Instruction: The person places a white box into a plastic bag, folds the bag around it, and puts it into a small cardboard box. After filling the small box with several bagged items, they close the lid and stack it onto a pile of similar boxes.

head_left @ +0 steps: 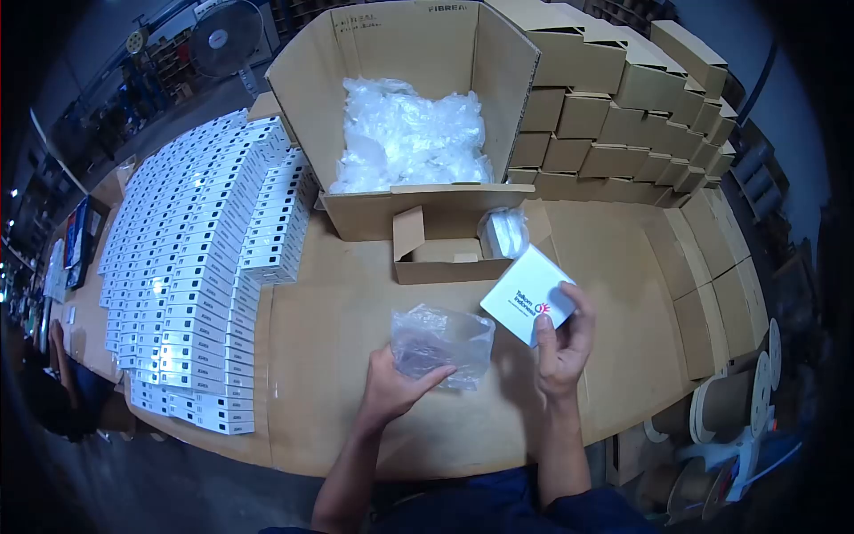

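My left hand [396, 387] grips a clear plastic bag [445, 343] over the front middle of the table, thumb lying across its face. To the right, my right hand [565, 347] pinches a flat white square box [527, 298] by its right corner. Printing on the box reads "Telkom Indonesia" beside a red mark. The box is tilted, one corner pointing at the bag. Just behind the hands stands an open small cardboard box [454, 271] with white bagged items [505, 233] at its right end.
A large open carton [400, 214] full of clear plastic bags [414, 133] stands at the back. Stacked white boxes [191, 267] cover the left side. Brown cardboard boxes [614, 120] are piled back right. Cable spools [729, 400] stand at lower right; a person's arm [60, 356] shows far left.
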{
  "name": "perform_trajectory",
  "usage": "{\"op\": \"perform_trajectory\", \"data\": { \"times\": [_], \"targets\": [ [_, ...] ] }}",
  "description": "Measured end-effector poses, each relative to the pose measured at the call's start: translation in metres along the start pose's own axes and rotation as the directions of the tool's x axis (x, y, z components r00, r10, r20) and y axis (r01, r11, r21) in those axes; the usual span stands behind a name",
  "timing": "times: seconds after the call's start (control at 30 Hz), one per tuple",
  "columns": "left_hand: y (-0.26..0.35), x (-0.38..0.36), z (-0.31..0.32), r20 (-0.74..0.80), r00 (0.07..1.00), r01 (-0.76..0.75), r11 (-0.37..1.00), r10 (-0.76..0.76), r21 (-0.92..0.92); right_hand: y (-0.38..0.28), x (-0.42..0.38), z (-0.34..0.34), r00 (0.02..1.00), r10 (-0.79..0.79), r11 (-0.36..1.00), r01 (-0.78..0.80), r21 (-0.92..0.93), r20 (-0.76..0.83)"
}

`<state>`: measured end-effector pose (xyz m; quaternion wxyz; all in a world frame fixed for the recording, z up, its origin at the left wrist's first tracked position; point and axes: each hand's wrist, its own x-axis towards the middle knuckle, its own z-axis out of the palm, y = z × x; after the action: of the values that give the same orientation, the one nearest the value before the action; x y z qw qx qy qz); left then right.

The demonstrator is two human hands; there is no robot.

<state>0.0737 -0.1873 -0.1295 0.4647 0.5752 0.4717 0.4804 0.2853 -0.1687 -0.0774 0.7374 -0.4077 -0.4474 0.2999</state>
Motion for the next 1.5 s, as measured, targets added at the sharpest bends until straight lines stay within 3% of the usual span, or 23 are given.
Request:
{"op": "perform_trajectory", "data": {
  "times": [0.1,0.13,0.23,0.37,0.5,0.67,0.9,1.03,1.13,1.23,1.33,1.47,1.5],
  "targets": [
    [0.001,-0.001,0.001,0.024,0.999,-0.049,0.994,0.047,0.101,-0.002,0.020,-0.028,0.925,-0.115,0.968,0.186,-0.168,0.361],
    [0.003,-0.001,0.002,0.028,0.998,-0.066,0.989,0.062,0.134,-0.007,0.023,-0.025,0.912,-0.104,0.974,0.173,-0.143,0.397],
    [0.009,-0.001,0.002,0.040,0.996,-0.091,0.980,0.085,0.179,-0.015,0.038,-0.012,0.781,-0.220,0.906,0.385,-0.174,0.584],
    [0.008,-0.001,0.001,0.041,0.997,-0.071,0.983,0.065,0.169,-0.020,0.038,0.014,0.663,-0.299,0.848,0.514,-0.126,0.687],
    [-0.003,0.002,-0.002,0.005,1.000,-0.009,0.992,0.008,0.130,-0.003,0.036,0.013,0.609,-0.203,0.876,0.463,-0.136,0.767],
    [0.000,0.001,-0.005,0.018,1.000,0.021,0.992,-0.024,0.124,-0.001,0.046,0.012,0.601,-0.162,0.935,0.347,-0.074,0.783],
    [0.002,0.001,-0.006,0.039,0.997,0.063,0.998,-0.064,0.011,0.009,0.042,0.016,0.613,0.004,1.000,-0.026,0.015,0.790],
    [-0.002,0.002,-0.009,0.044,0.997,0.073,0.995,-0.070,-0.064,0.021,0.038,0.018,0.591,0.005,0.994,-0.089,0.059,0.806],
    [0.003,-0.001,-0.011,0.085,0.994,0.077,0.992,-0.068,-0.105,0.025,0.034,0.017,0.596,0.133,0.981,-0.194,-0.019,0.792],
    [-0.026,-0.006,-0.013,0.101,0.987,0.159,0.876,-0.126,-0.456,0.028,0.036,0.013,0.540,0.200,0.974,-0.203,-0.104,0.818],
    [-0.043,-0.010,-0.003,0.072,0.979,0.199,0.845,-0.188,-0.496,0.030,0.034,0.010,0.470,0.224,0.955,-0.282,-0.095,0.854],
    [-0.043,-0.011,0.004,0.076,0.975,0.203,0.686,-0.211,-0.699,0.044,0.014,0.011,0.618,0.171,0.736,-0.597,0.317,0.767],
    [-0.044,-0.011,0.005,0.069,0.973,0.202,0.657,-0.222,-0.727,0.045,0.010,0.008,0.640,0.249,0.735,-0.614,0.288,0.727]
  ]
}}
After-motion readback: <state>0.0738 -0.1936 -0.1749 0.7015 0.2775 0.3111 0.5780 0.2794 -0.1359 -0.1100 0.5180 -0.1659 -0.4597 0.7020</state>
